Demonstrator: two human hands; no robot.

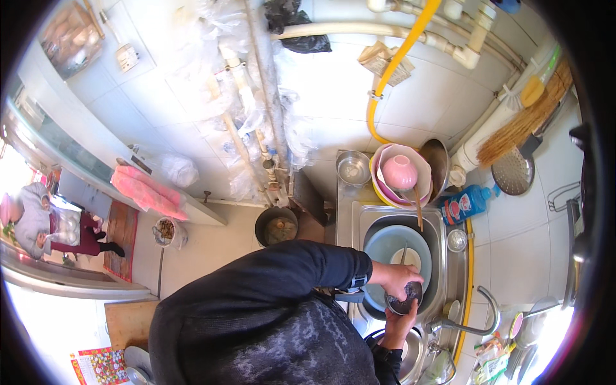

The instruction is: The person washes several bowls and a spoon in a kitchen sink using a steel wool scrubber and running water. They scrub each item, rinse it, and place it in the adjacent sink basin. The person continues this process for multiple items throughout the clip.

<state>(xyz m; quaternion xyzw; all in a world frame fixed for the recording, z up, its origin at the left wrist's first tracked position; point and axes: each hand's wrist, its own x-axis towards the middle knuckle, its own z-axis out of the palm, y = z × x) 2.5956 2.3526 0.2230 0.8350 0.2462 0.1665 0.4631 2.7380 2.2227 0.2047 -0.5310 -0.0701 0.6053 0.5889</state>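
Over a light-blue plastic basin [373, 245] in the steel sink [435, 219], both my hands are on a small round dark vessel [413, 290], seemingly a bowl. My left hand [400, 279] reaches over its upper rim, fingers partly hidden inside. From below, my right hand [402, 325] supports it, thumb at the near edge. The vessel's inside looks dark and speckled; whether a scourer is in it I cannot tell. Within the basin lies a white bowl [399, 256] with a metal utensil, perhaps a spoon [404, 248], leaning in it.
Stacked bowls, a pink one [400, 172] on top, stand behind the sink beside a steel pot [353, 168]. A blue detergent bottle [464, 206] and the faucet [488, 313] line the wall side. A dark pot [276, 226] sits on the floor. Another person [33, 226] is beyond the doorway.
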